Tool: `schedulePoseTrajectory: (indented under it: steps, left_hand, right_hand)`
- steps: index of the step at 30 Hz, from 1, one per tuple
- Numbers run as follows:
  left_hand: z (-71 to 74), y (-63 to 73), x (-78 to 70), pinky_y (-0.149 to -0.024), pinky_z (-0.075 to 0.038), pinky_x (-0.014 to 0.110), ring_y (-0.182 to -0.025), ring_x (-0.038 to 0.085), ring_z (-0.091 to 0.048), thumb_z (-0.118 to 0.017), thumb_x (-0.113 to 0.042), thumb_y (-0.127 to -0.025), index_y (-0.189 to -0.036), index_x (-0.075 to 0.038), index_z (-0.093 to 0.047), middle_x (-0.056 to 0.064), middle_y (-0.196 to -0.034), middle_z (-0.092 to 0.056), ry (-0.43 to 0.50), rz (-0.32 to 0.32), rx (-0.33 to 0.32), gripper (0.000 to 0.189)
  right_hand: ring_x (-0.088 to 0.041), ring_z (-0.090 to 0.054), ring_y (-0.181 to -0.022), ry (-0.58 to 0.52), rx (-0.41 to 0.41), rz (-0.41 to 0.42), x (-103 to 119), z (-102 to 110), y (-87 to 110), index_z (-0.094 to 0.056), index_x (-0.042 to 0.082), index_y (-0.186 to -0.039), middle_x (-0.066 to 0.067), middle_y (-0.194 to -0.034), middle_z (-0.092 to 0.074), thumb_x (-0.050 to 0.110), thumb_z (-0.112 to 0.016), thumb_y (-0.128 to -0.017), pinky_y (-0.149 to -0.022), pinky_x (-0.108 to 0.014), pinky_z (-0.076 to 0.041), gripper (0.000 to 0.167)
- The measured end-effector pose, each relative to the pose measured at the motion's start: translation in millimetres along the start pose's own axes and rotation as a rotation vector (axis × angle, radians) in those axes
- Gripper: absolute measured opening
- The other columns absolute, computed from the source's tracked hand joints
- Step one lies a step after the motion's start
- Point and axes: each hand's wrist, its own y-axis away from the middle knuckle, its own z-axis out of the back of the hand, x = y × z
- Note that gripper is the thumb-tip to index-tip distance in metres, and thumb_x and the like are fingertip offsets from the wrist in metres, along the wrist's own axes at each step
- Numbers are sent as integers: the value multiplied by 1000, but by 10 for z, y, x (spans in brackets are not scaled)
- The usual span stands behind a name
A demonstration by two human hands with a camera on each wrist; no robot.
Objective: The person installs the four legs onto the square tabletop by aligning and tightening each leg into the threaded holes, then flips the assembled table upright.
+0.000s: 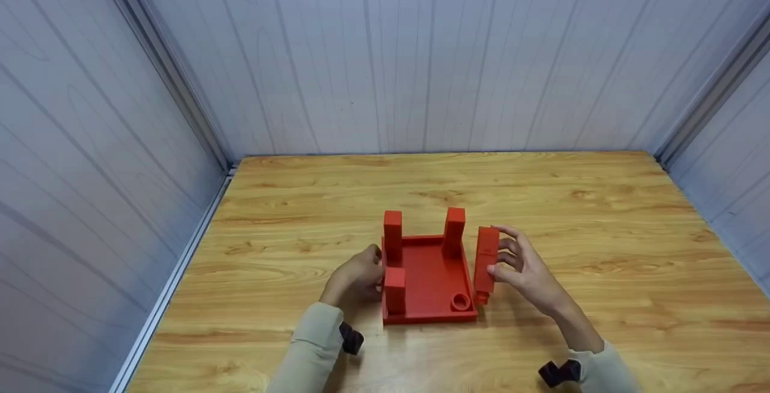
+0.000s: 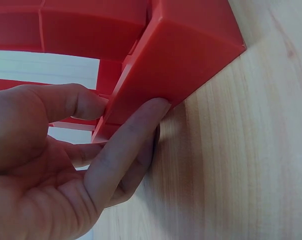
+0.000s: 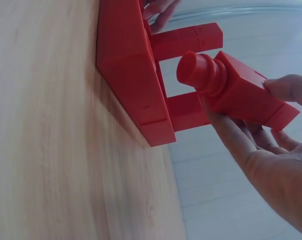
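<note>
A shallow red tray-like base [image 1: 427,278] lies on the table with its rim up. Square red legs stand upright in three of its corners: back left [image 1: 393,233], back right [image 1: 455,230] and front left [image 1: 394,290]. The front right corner shows a bare round socket [image 1: 461,302]. My left hand [image 1: 361,269] grips the base's left wall, thumb over the rim and fingers along the outer side in the left wrist view. My right hand [image 1: 529,278] holds a fourth red leg [image 3: 246,95] just right of the base, slightly tilted, its round ridged end pointing down.
The wood-grain table [image 1: 289,200] stretches out around the base on all sides. Pale panelled walls [image 1: 397,56] close it in at the back and both sides. Small black devices [image 1: 351,339] sit at both wrists.
</note>
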Motion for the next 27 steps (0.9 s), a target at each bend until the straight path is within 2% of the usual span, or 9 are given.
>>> schedulePoseTrajectory:
  steps: [9,13,22,27]
  left_hand:
    - [6,12,-1,-53,-42,30,-63,18,-45,-49,-2,-88,-118,5,-41,9,-83,-43,-22,-36,0,32]
    - [-6,5,-2,-53,-43,30,-64,19,-46,-47,0,-88,-117,5,-41,9,-81,-44,-19,-24,0,30]
    - [-16,-10,1,-51,-42,30,-63,20,-45,-44,2,-89,-116,4,-41,10,-83,-44,18,-8,3,27]
    - [9,1,2,-55,-44,28,-66,18,-48,-48,-5,-90,-115,3,-43,9,-84,-46,-112,-45,-11,27]
  right_hand:
    - [-12,-54,-111,70,25,150,-23,-128,8,-26,-2,-137,-10,-129,-46,-2,-63,-88,-84,-24,-53,62]
    - [-11,-53,-115,78,42,170,-20,-177,7,-27,-3,-132,-9,-130,-46,-2,-64,-87,-86,-25,-52,58]
    - [-12,-55,-117,81,69,187,-43,-279,-11,-30,-3,-129,-27,-131,-44,-1,-66,-86,-86,-32,-54,56]
    - [-12,-55,-116,104,72,176,-55,-299,-19,-32,-1,-130,-24,-129,-47,1,-67,-86,-88,-33,-54,57]
